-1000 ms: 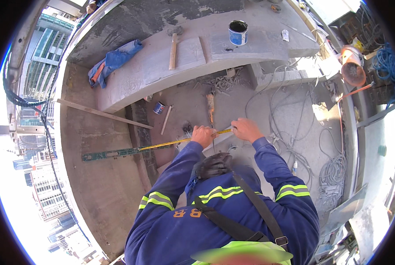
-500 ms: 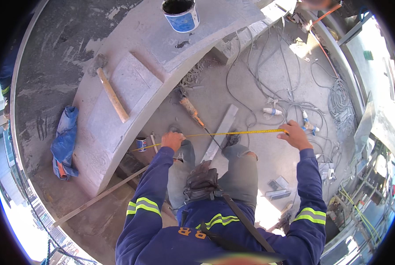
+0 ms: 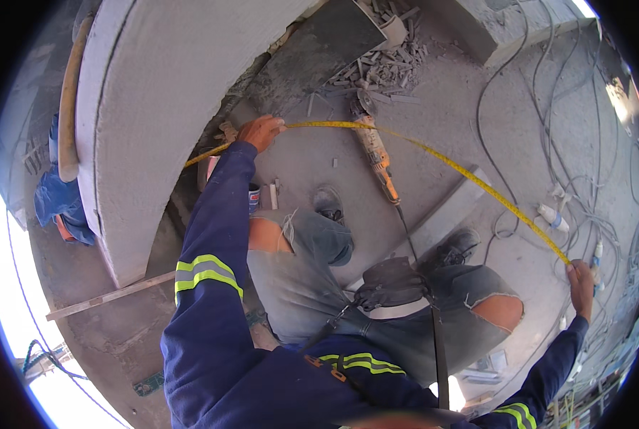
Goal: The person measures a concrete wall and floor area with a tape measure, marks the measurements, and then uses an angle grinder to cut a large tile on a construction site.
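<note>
A yellow measuring tape (image 3: 516, 212) runs in a bowed line between my two hands. My left hand (image 3: 260, 134) is closed on it beside the curved concrete slab (image 3: 162, 86), and a further length of tape passes beyond this hand under the slab's edge. Out to the right and nearer to me, my right hand (image 3: 582, 286) is closed around the other part of the tape. Whether a tape case sits in that hand cannot be made out. Below the tape, an orange angle grinder (image 3: 374, 151) lies on the floor.
A long grey bar (image 3: 454, 207) lies beyond my knees. Rubble (image 3: 394, 68) is heaped at the far side, and cables (image 3: 548, 129) with plugs (image 3: 552, 217) spread over the right. A wooden handle (image 3: 69, 107) and blue cloth (image 3: 65, 200) are at the left, near a wooden batten (image 3: 112, 295).
I have crouched lower and leaned forward. My left hand has moved up and slightly left, my right hand out right and down; the tape, straight before, now bows between them.
</note>
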Available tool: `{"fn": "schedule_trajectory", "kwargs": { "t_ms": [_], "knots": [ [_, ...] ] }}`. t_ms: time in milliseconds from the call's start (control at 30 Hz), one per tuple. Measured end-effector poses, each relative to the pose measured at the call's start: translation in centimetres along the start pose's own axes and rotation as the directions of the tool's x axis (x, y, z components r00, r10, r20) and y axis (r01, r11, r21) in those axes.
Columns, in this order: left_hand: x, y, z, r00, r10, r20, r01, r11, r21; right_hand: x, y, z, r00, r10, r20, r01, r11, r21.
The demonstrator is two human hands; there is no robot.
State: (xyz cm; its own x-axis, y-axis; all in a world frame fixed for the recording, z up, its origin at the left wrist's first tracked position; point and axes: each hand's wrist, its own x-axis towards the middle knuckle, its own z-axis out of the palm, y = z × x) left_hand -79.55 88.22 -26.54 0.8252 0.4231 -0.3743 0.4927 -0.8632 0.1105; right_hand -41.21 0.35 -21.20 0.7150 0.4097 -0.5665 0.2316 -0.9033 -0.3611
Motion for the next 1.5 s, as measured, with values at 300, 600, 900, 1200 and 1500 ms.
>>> {"fn": "schedule_trajectory", "kwargs": {
  "t_ms": [300,600,900,1200,1500],
  "knots": [
    [2.8,-5.5,1.4,0.996,0.043,0.074,-0.068,0.918,0.391,23.5,-19.8,14.5,0.812,-0.581,0.053,0.576,0.784,-0.23],
    [-0.3,-6.4,2.1,0.976,0.166,-0.144,-0.125,0.959,0.253,27.2,-49.5,22.2,0.811,-0.481,0.334,0.562,0.798,-0.216],
    [-7.0,-11.2,6.5,0.542,-0.101,-0.834,0.243,0.969,0.04,30.4,-65.1,33.1,0.654,-0.686,0.319,0.742,0.663,-0.095],
    [-12.6,-19.2,8.1,0.646,-0.723,-0.244,-0.175,0.171,-0.97,24.3,-64.5,48.5,0.667,-0.71,0.226,0.65,0.703,0.289],
    [-12.9,-27.0,6.1,0.549,-0.802,-0.237,-0.29,0.084,-0.953,22.3,-59.0,44.2,0.649,-0.678,0.345,0.669,0.725,0.164]
  ]
}}
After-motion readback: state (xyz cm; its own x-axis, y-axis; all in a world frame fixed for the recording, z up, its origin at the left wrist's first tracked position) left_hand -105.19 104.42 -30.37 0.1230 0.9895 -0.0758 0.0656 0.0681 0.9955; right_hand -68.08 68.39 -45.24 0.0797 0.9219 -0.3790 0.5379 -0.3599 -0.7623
